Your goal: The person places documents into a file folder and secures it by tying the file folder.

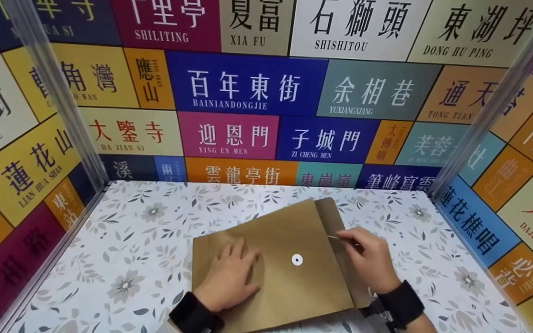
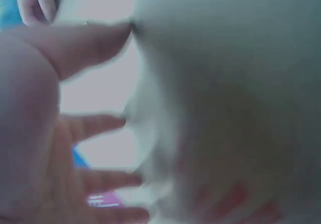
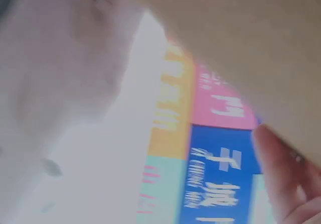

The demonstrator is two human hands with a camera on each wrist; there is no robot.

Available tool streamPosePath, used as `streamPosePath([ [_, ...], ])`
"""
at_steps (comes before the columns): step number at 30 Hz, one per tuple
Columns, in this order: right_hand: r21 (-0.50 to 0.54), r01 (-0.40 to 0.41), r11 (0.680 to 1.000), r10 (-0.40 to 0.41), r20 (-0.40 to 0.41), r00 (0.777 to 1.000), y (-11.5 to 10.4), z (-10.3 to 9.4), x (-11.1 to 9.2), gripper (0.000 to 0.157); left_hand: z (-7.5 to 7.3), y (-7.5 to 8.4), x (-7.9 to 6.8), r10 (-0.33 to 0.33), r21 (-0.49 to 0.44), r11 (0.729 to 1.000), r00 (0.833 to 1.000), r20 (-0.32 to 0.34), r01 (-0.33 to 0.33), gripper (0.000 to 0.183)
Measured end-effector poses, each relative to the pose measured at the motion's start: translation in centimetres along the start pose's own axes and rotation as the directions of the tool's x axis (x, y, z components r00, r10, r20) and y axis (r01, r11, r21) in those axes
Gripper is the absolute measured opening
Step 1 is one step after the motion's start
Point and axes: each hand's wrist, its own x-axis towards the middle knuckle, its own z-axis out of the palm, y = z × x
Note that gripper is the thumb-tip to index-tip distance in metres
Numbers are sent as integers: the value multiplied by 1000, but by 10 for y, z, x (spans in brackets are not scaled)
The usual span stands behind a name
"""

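Note:
A brown kraft paper envelope (image 1: pixel 285 291) lies at a slant on the table, its flap (image 1: pixel 330 212) folded out to the right. One white round button (image 1: pixel 297 260) sits on its front. My left hand (image 1: pixel 232 277) rests on the left part of the envelope with fingers spread. At the flap side, my right hand (image 1: pixel 372 261) pinches a thin pale string (image 1: pixel 332 237) between thumb and fingers. In the left wrist view, spread fingertips touch the brown paper (image 2: pixel 241 108). The right wrist view is blurred; the string cannot be made out there.
The table (image 1: pixel 155 245) has a white cover with grey leaves and flowers. Behind it and at both sides stand panels (image 1: pixel 248 83) of coloured blocks with Chinese lettering. Clear vertical edge strips (image 1: pixel 79 120) mark the corners. Each wrist wears a black band (image 1: pixel 195 313).

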Motion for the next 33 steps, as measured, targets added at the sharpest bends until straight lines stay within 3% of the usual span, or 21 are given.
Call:
streamPosePath([
  [3,0,139,990,-139,-47,989,-12,-15,10,42,-13,-8,9,-63,-11,998,996,-70,62,86],
  [5,-28,207,978,-208,-89,974,-23,-23,18,28,-30,-13,16,-92,-14,996,985,-144,91,92],
  [7,-76,266,961,-275,-153,949,-34,-30,24,9,-48,-15,22,-102,-10,995,966,-239,103,97],
  [9,-134,308,942,-332,-230,915,-43,-35,29,18,-59,-14,29,-94,-8,995,934,-344,97,98],
  [11,-204,324,924,-374,-305,876,-50,-38,31,31,-64,-10,36,-78,-4,996,905,-419,84,97],
  [14,-279,312,908,-404,-385,830,-57,-42,32,31,-66,-2,45,-25,16,999,875,-484,37,91],
  [20,-255,269,929,-363,-476,801,-64,-48,33,32,-78,8,46,97,21,994,825,-556,-103,63],
  [22,-205,252,946,-323,-502,802,-65,-48,33,33,-84,9,46,124,25,991,808,-576,-134,52],
  [24,-148,213,966,-259,-513,819,-63,-48,32,31,-90,9,46,147,37,987,790,-596,-156,46],
  [28,-113,80,990,-121,-424,898,-53,-55,30,14,-95,10,49,209,48,972,751,-626,-231,47],
  [30,-137,15,991,-64,-362,930,-49,-58,28,23,-94,10,49,245,52,960,734,-633,-275,47],
  [33,-212,-11,977,-55,-302,952,-44,-63,26,32,-91,12,47,278,59,947,713,-644,-317,49],
])
